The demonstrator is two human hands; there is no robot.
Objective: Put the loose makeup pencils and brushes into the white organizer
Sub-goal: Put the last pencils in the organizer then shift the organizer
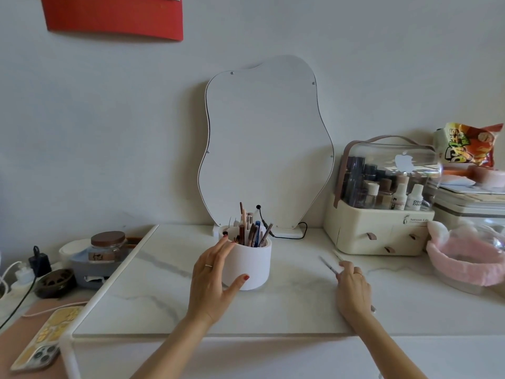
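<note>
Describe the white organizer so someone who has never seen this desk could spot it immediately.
Find the wavy-edged mirror leaning on the wall. Directly before it on the marble top stands the white organizer, cupped by the left hand. It is the only round cup bristling with upright pencils and brushes.

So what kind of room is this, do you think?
Most likely a home dressing table: a wavy-edged mirror leans on the wall, a clear-lidded cosmetics case holds bottles, and a white organizer stands full of makeup pencils.

Organizer point(247, 265) mid-table point(169, 305), pencils point(252, 233) inside, mirror point(266, 143) behind, cosmetics case point(379, 203) right, phone point(46, 337) left.
</note>
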